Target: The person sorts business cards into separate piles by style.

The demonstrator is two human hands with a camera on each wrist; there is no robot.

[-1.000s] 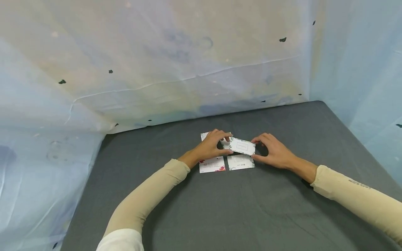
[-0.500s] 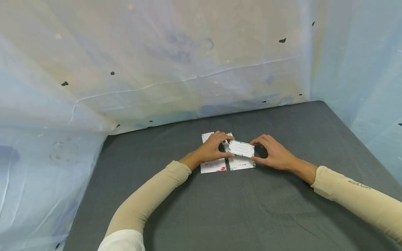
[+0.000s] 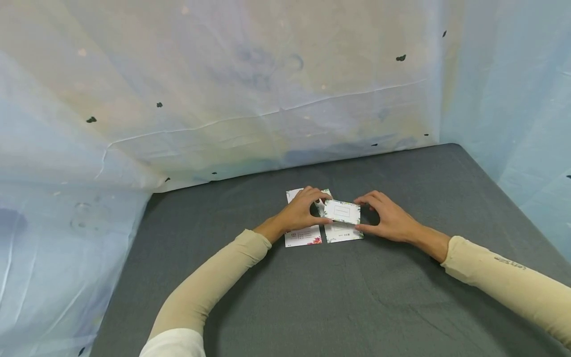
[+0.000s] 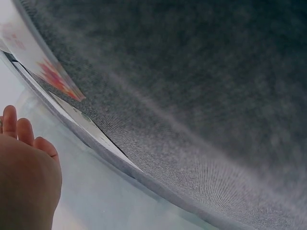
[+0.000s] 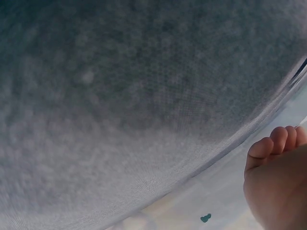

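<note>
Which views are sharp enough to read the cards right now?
Head view: evenly lit, in focus, both hands, left and right, pinching the raised card, though print is too small to read. Left wrist view: blurred, strongly curved, only a card edge showing. Right wrist view: out-of-focus cloth, no cards.

Dark grey, felt-like cloth worktop, matte, faint creases in the weave; it fills the lower half of the head view and runs back to a corner at far right. Behind and to both sides hangs a pale blue translucent plastic sheet backdrop, wrinkled, with warm yellowish patches showing through the middle. One long horizontal fold line crosses it. Small dark specks are scattered over the sheet. The right-hand sheet panel meets the back one at a vertical seam. Light is soft, even, diffuse; shadows on the cloth are weak. Wrist views show the same grey weave, blurred.
</note>
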